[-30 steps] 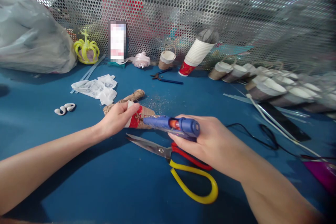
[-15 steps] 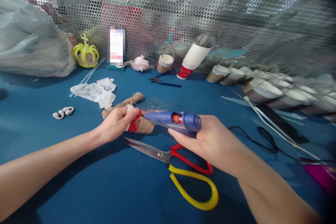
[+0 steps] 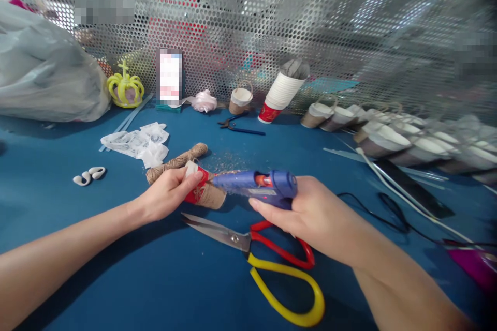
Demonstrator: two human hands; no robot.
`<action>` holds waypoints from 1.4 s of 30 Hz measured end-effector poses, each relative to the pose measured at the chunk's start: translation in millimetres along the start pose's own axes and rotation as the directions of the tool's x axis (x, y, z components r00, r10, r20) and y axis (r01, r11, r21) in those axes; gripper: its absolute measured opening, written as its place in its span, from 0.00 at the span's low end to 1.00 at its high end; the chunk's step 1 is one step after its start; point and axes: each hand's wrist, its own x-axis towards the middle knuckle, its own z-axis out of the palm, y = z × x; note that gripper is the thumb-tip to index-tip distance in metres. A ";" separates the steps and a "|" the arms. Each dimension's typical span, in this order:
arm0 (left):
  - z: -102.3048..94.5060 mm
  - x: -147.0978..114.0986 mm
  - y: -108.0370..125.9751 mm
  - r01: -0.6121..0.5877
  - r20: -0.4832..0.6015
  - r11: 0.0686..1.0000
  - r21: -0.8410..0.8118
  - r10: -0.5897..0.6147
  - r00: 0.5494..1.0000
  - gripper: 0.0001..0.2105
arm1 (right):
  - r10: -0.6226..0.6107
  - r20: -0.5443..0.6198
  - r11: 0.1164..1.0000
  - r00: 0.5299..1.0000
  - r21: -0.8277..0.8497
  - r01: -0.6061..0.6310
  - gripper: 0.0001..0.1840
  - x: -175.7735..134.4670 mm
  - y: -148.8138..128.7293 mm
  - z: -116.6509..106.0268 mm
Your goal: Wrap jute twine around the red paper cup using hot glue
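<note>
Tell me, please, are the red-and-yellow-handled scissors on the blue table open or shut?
Shut: the red-and-yellow-handled scissors lie flat, blades together in one point.

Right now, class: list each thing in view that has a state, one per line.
left hand: gripping the jute-wrapped cup, lying on its side
right hand: gripping the glue gun, nozzle at the cup
scissors: slightly open, flat on the table
stacked paper cups: tilted
pliers: lying flat

Both bare forearms reach in from the lower corners, converging near the centre. The left hand (image 3: 169, 195) lies palm down, thumb and fingers pinched together at their tips. The right hand (image 3: 310, 212) is curled in a closed grip, knuckles up, its wrist held straight.
</note>
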 end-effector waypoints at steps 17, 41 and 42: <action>-2.2 1.0 -3.3 -0.023 0.048 1.000 -0.012 0.023 0.999 0.22 | 0.095 0.000 0.994 0.995 0.060 -0.095 0.13 5.2 7.0 -0.6; -1.7 2.0 -8.1 -0.010 -0.013 0.999 0.044 0.010 1.000 0.23 | 0.082 -0.029 0.996 0.996 0.049 -0.080 0.12 3.2 4.5 0.3; -1.6 2.1 -7.5 -0.015 -0.015 0.999 0.045 0.016 1.000 0.23 | 0.067 -0.031 0.997 0.997 0.042 -0.066 0.12 2.8 3.6 0.7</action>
